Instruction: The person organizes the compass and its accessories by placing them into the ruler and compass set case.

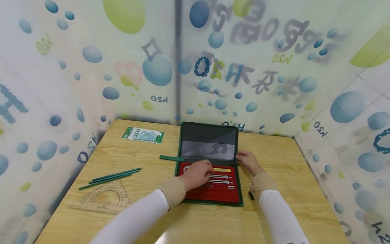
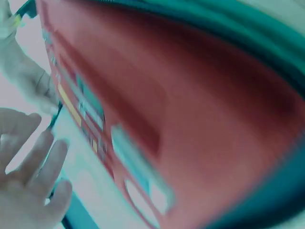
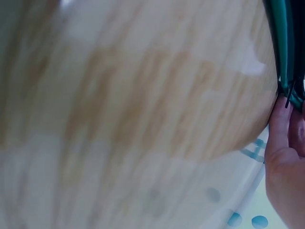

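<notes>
A green zip case (image 1: 241, 200) lies open on the table, its dark lid raised against the wall side. Its red tray (image 1: 213, 196) holds metal compasses (image 1: 220, 182), a yellow strip-like piece (image 1: 221, 170) and a small sharpener-like piece (image 1: 231, 187). Over the left part of the tray hovers my left hand (image 1: 197, 175), its fingers (image 2: 47, 167) spread and loosely bent with nothing between them in the left wrist view. My right hand (image 1: 249, 162) grips the case's right edge near the hinge, at the zip; part of its fingers is hidden in the right wrist view.
Left of the case lie green pencils (image 1: 110, 178) and a clear triangular set square (image 1: 102, 200) with a protractor arc. A packet of set squares (image 1: 144, 135) is at the table's back left. A green strap (image 1: 170, 158) sticks out leftward. Patterned walls (image 1: 146, 78) enclose the table.
</notes>
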A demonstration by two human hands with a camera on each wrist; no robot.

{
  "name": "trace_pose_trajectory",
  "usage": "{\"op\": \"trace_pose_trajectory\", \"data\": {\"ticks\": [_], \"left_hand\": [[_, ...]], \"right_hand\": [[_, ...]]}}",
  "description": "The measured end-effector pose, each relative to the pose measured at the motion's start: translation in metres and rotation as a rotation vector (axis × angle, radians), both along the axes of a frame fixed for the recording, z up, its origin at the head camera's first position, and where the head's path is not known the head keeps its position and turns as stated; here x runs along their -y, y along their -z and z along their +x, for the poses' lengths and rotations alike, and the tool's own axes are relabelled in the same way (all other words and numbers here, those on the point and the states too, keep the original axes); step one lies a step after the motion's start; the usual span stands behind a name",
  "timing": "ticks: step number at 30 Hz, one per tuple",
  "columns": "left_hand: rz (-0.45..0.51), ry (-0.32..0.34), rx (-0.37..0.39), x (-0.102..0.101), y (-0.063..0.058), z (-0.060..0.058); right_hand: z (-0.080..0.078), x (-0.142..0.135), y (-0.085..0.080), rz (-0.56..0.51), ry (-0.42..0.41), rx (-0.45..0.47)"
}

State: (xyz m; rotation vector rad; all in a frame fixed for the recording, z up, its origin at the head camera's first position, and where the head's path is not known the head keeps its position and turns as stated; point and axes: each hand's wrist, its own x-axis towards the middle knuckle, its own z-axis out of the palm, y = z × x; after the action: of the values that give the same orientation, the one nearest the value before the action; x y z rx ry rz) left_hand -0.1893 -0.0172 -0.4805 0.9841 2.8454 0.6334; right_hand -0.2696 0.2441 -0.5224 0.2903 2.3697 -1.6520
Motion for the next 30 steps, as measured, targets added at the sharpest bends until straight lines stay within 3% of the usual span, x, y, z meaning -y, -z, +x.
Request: {"op": "trace_pose_trajectory", "data": {"ticks": [2, 5, 11, 15, 18, 21, 25, 30], "left_hand": [[0.055, -0.084, -0.044, 0.018, -0.004, -0.003], [0.095, -0.209, -0.053, 0.051, -0.010, -0.009], [0.009, -0.378, -0.058, 0.133, -0.016, -0.018], [-0.066, -0.454, -0.043, 0.187, -0.021, -0.014], [-0.115, -0.485, 0.013, 0.218, -0.021, -0.006], [-0.161, -0.477, 0.091, 0.238, -0.016, 0.002], [-0.216, -0.455, 0.145, 0.254, -0.009, 0.010], [-0.236, -0.477, 0.178, 0.263, -0.006, 0.015]], "right_hand": [[0.000, 0.000, 0.000, -0.004, 0.000, -0.007], [-0.002, 0.000, 0.000, -0.016, -0.007, -0.016], [-0.003, -0.001, -0.001, 0.004, -0.006, -0.019], [-0.003, 0.000, -0.003, 0.011, -0.002, -0.011], [-0.003, 0.001, -0.003, 0.014, -0.006, 0.003], [-0.002, 0.002, -0.002, 0.019, 0.003, 0.014], [-0.002, 0.001, -0.001, 0.018, 0.017, 0.016], [-0.002, -0.001, 0.001, 0.024, 0.014, 0.006]]}}
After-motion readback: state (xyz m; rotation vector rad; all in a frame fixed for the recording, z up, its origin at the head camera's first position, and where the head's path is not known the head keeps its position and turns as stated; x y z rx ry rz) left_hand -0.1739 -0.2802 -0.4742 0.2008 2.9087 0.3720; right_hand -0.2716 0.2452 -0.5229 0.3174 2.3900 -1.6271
